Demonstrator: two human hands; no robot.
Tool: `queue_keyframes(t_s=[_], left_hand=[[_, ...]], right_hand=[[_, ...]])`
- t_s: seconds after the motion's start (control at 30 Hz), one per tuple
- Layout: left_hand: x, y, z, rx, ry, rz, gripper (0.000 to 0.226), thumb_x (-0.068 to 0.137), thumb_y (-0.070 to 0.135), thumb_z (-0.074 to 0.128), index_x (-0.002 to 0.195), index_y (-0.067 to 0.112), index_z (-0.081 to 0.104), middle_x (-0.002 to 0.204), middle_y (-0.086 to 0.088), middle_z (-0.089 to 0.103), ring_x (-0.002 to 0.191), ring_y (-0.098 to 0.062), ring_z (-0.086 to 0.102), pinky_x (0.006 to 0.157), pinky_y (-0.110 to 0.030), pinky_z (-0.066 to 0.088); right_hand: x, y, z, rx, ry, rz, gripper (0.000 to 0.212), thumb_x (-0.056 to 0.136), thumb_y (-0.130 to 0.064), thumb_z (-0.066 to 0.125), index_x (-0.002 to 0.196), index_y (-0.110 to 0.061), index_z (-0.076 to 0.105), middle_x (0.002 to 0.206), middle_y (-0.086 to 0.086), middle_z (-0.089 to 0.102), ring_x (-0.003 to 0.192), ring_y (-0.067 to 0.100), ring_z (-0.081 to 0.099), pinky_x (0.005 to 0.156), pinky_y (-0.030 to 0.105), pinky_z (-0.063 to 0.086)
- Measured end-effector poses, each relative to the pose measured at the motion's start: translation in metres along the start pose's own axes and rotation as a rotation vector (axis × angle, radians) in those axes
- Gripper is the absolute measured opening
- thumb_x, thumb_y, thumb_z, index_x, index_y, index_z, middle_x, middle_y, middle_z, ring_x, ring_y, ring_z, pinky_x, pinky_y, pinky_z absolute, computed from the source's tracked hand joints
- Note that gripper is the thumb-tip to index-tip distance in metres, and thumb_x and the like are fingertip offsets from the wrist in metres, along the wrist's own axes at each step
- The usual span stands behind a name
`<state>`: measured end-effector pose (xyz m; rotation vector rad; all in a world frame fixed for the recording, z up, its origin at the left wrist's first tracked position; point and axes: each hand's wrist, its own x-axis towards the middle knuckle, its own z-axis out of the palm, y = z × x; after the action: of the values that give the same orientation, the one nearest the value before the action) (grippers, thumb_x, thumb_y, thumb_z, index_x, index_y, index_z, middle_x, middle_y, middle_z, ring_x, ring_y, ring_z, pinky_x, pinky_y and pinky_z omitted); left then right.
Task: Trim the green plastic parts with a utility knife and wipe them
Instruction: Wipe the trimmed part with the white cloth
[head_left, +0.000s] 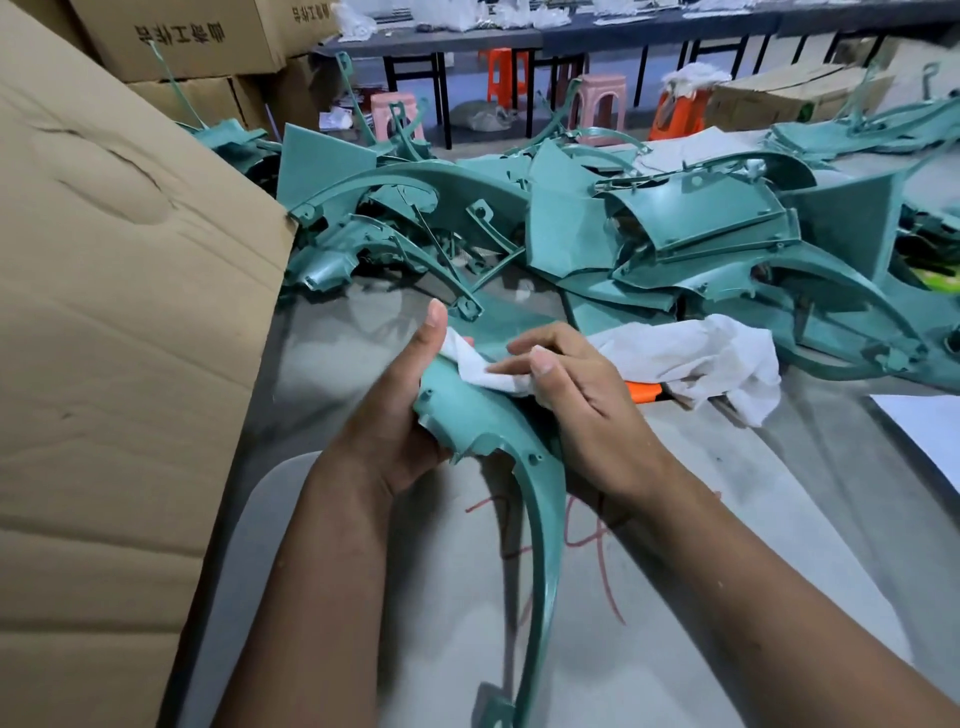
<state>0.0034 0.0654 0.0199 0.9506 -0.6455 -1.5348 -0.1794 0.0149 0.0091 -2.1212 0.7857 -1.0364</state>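
Green plastic part (498, 447), a curved strip near the tabletop's (727, 545) left edge, gripped by the left hand (395, 410) while the right hand (566, 395) presses a white cloth (483, 366) onto its upper end: wiping step, next calling for strokes down the curve.

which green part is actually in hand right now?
The long curved green part nearest the camera: left hand grips its wide end, right hand presses a white cloth on it. The rest lie untouched in the pile behind.
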Motion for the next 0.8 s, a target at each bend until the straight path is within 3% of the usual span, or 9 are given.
queue_keyframes(t_s=[0.07, 0.17, 0.27, 0.37, 0.43, 0.5, 0.63, 0.7, 0.8], left_hand=[[0.0, -0.001, -0.001, 0.022, 0.031, -0.009, 0.044, 0.079, 0.039, 0.079, 0.111, 0.011, 0.072, 0.109, -0.016, 0.073, 0.092, -0.028, 0.073, 0.075, -0.036, 0.061], [0.0, -0.002, -0.011, 0.043, 0.124, -0.013, 0.042, 0.072, 0.007, 0.068, 0.112, 0.0, 0.073, 0.102, -0.019, 0.074, 0.082, -0.03, 0.074, 0.065, -0.033, 0.06], [0.001, 0.003, -0.021, -0.024, 0.147, 0.026, 0.03, 0.072, 0.003, 0.063, 0.098, -0.001, 0.078, 0.103, -0.021, 0.074, 0.083, -0.031, 0.074, 0.068, -0.033, 0.062], [0.001, 0.006, -0.028, -0.084, 0.171, 0.076, 0.042, 0.075, 0.004, 0.06, 0.115, 0.001, 0.072, 0.112, -0.021, 0.073, 0.091, -0.032, 0.074, 0.071, -0.036, 0.063], [-0.001, 0.007, -0.029, -0.132, 0.159, 0.081, 0.051, 0.077, 0.003, 0.057, 0.128, 0.002, 0.065, 0.121, -0.021, 0.07, 0.099, -0.034, 0.072, 0.075, -0.04, 0.063], [-0.002, 0.007, -0.027, -0.17, 0.166, 0.067, 0.049, 0.079, 0.002, 0.055, 0.127, 0.0, 0.064, 0.12, -0.022, 0.071, 0.098, -0.034, 0.073, 0.072, -0.042, 0.062], [0.0, 0.006, -0.026, -0.203, 0.245, 0.064, 0.036, 0.081, 0.001, 0.055, 0.113, -0.005, 0.068, 0.105, -0.022, 0.075, 0.085, -0.035, 0.076, 0.063, -0.041, 0.062], [0.001, 0.004, -0.021, -0.199, 0.28, 0.072, 0.029, 0.083, 0.0, 0.054, 0.107, -0.003, 0.07, 0.102, -0.022, 0.075, 0.081, -0.035, 0.076, 0.061, -0.04, 0.061], [0.004, 0.0, -0.01, -0.201, 0.294, 0.078, 0.035, 0.076, 0.001, 0.056, 0.108, -0.003, 0.07, 0.1, -0.021, 0.075, 0.08, -0.035, 0.075, 0.064, -0.04, 0.062]], right_hand=[[0.002, 0.0, 0.005, -0.066, 0.056, -0.003, 0.029, 0.107, -0.017, 0.053, 0.131, -0.011, 0.069, 0.12, 0.0, 0.065, 0.11, 0.009, 0.059, 0.098, 0.022, 0.046], [0.005, 0.008, 0.004, -0.323, 0.244, 0.157, 0.059, 0.092, -0.012, 0.074, 0.146, -0.017, 0.052, 0.129, -0.004, 0.056, 0.114, 0.004, 0.049, 0.107, 0.012, 0.04], [0.007, 0.021, -0.014, -0.802, 0.447, 0.356, 0.066, 0.078, -0.029, 0.084, 0.138, -0.023, 0.057, 0.138, 0.011, 0.045, 0.133, 0.032, 0.036, 0.11, 0.049, 0.039], [0.007, 0.035, -0.041, -0.95, 0.425, 0.588, 0.066, 0.074, -0.049, 0.084, 0.133, -0.03, 0.059, 0.149, 0.018, 0.032, 0.142, 0.044, 0.025, 0.112, 0.061, 0.028], [0.006, 0.044, -0.05, -0.881, 0.356, 0.698, 0.055, 0.082, -0.049, 0.079, 0.132, -0.033, 0.062, 0.143, 0.021, 0.038, 0.136, 0.045, 0.034, 0.108, 0.058, 0.032], [0.006, 0.048, -0.052, -0.802, 0.381, 0.668, 0.034, 0.09, -0.025, 0.072, 0.125, -0.027, 0.069, 0.125, 0.02, 0.049, 0.117, 0.044, 0.05, 0.097, 0.051, 0.041], [0.007, 0.032, -0.053, -0.454, 0.703, 0.142, 0.037, 0.082, 0.012, 0.054, 0.104, -0.01, 0.074, 0.112, 0.017, 0.05, 0.1, 0.023, 0.054, 0.087, 0.018, 0.041], [0.009, 0.016, -0.041, -0.206, 0.694, -0.053, 0.03, 0.088, 0.007, 0.057, 0.104, -0.013, 0.074, 0.114, 0.013, 0.053, 0.103, 0.02, 0.055, 0.09, 0.015, 0.042], [0.004, -0.011, -0.011, 0.287, 0.358, 0.065, 0.027, 0.107, -0.033, 0.048, 0.102, -0.022, 0.072, 0.118, 0.007, 0.065, 0.094, 0.022, 0.066, 0.076, 0.02, 0.056]])
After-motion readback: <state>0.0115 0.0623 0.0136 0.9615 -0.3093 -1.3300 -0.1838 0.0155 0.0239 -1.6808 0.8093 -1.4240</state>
